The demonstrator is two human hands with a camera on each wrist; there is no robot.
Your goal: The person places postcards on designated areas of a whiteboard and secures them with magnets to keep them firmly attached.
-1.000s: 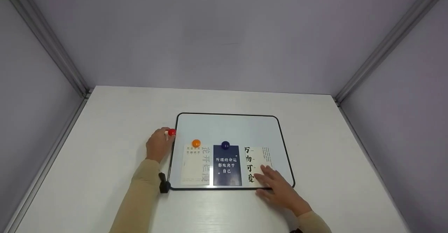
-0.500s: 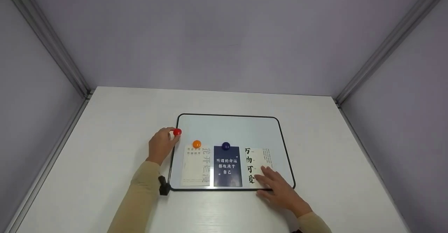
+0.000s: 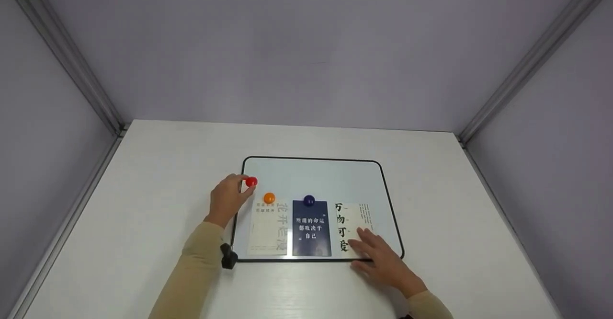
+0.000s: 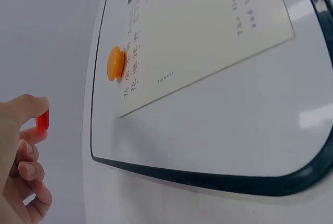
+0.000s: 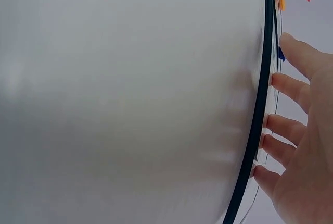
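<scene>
My left hand (image 3: 227, 198) pinches a red round magnet (image 3: 251, 181) between thumb and index finger, raised over the whiteboard's left edge. In the left wrist view the red magnet (image 4: 42, 121) shows between the fingertips, the other fingers loosely curled below. My right hand (image 3: 378, 256) lies with spread fingers on the lower part of a white card (image 3: 357, 213) with black characters. An orange magnet (image 3: 269, 198) sits at the top of the left cream card (image 3: 268, 228), a dark blue magnet (image 3: 309, 200) at the top of the navy card (image 3: 311, 242).
The black-framed whiteboard (image 3: 316, 175) lies on a white table (image 3: 158, 165). A black object (image 3: 229, 256) shows by its lower left corner, close to the left sleeve. Grey walls (image 3: 306, 60) enclose the table at the back and both sides.
My left hand has moved a little to the right with the red magnet, from outside the board's left edge to over it. The right hand has stayed in place.
</scene>
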